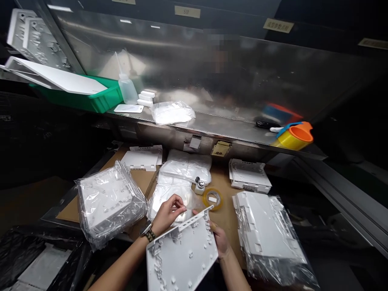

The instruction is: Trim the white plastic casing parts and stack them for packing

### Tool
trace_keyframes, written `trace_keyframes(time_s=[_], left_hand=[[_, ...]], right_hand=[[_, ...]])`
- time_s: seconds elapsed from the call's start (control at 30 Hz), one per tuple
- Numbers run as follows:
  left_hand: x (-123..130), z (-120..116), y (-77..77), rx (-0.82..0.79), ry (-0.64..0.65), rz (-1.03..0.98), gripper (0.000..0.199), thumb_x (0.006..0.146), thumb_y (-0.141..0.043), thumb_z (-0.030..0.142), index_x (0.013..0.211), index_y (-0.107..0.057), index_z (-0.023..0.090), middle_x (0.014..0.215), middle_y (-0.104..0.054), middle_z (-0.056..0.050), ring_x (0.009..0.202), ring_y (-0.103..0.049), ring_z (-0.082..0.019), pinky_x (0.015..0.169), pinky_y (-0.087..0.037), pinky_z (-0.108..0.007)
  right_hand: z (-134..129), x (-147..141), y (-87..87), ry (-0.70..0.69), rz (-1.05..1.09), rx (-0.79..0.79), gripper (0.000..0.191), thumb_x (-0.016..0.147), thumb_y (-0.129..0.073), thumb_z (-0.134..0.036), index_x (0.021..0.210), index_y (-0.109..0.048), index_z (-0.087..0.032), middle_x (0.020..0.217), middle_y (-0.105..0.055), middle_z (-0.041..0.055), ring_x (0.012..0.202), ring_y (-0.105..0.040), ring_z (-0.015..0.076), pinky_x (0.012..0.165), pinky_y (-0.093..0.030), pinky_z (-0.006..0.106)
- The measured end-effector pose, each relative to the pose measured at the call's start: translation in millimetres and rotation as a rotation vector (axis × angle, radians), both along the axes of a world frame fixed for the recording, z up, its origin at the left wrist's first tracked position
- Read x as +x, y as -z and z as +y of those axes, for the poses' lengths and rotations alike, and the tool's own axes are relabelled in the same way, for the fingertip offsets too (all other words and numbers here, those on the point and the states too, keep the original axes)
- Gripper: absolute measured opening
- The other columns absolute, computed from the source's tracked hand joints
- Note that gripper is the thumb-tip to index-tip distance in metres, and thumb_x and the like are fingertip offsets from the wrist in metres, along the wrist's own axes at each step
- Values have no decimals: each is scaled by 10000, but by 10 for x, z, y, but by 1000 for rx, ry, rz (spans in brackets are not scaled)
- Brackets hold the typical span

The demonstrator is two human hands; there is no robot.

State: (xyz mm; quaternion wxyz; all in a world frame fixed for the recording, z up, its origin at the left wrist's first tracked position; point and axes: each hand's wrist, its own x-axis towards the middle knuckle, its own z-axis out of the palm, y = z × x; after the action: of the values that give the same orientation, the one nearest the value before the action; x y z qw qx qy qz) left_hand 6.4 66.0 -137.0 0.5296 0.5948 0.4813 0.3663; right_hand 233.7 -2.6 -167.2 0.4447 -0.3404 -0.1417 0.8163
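Note:
My right hand [220,241] grips the right edge of a white plastic panel [182,254], tilted towards me. Small clips and posts stand out from the panel's face, and a slotted rim runs along its top. Just beyond that rim, my left hand [169,212] is closed with thumb and forefinger together. What it pinches, if anything, is too small to make out. Under and behind the left hand lies a stack of clear plastic bags [169,188]. A roll of yellowish tape [207,199] and a small metal-topped item [200,184] sit beside the bags.
Bagged white panels stand at left [106,198] and right [266,230]. Loose panels lie farther back, at left [142,157] and right [250,173]. A metal shelf [218,131] crosses behind, bearing a green bin [106,99], a squeeze bottle [127,89] and a yellow-orange cup-like item [292,137].

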Motion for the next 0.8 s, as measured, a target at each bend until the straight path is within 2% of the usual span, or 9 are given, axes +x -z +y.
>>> trace_keyframes(time_s=[0.13,0.27,0.37,0.47,0.57,0.63,0.7,0.8], left_hand=[[55,47,195,-11,13,-35,258,834,-709,406,936,-542,238,904,-681,-32,905,-681,-210,819,-575,-359],[127,71,335,17,15,-11,304,785,-782,337,940,-552,212,737,-561,44,682,-576,-150,678,-522,-315],[119,80,410,61,20,19,248,835,-771,340,904,-584,193,702,-487,65,620,-494,-122,636,-480,-293],[17,106,467,70,33,28,251,891,-734,367,820,-585,178,709,-499,54,613,-488,-115,605,-465,-275],[-101,134,491,67,25,9,285,921,-706,389,794,-571,172,754,-545,36,645,-531,-119,617,-492,-279],[-127,137,493,79,33,-4,271,916,-716,380,818,-580,167,843,-599,10,725,-587,-137,679,-537,-308],[-93,127,502,98,71,0,255,898,-741,356,823,-596,160,936,-635,-17,804,-622,-155,734,-564,-336],[13,113,561,120,118,53,210,916,-723,336,843,-628,164,1007,-658,-39,821,-619,-151,710,-564,-309]], right_hand=[[58,-110,13,-48,1,71,581,780,-800,-482,1255,-727,-156,1058,-797,132,1043,-736,332,990,-522,476],[110,-220,107,-71,-23,83,522,757,-846,-446,1156,-760,-120,978,-799,135,957,-752,313,941,-541,436],[138,-243,137,-84,-39,74,463,744,-870,-422,1059,-779,-94,893,-795,129,892,-758,301,910,-547,421],[143,-174,114,-56,-59,63,437,742,-871,-450,994,-786,-103,855,-792,115,868,-759,296,894,-549,415],[130,-80,83,-30,-67,60,417,777,-839,-479,1006,-786,-134,891,-796,102,882,-758,289,906,-542,417],[122,-64,77,-42,-66,64,421,783,-829,-484,1022,-783,-140,916,-795,102,895,-755,291,910,-537,424],[121,-101,80,-67,-69,78,428,770,-838,-481,1008,-782,-130,916,-792,105,903,-748,298,894,-537,424],[128,-196,76,-89,-90,108,390,760,-850,-466,935,-788,-123,862,-784,93,855,-735,279,817,-543,373]])
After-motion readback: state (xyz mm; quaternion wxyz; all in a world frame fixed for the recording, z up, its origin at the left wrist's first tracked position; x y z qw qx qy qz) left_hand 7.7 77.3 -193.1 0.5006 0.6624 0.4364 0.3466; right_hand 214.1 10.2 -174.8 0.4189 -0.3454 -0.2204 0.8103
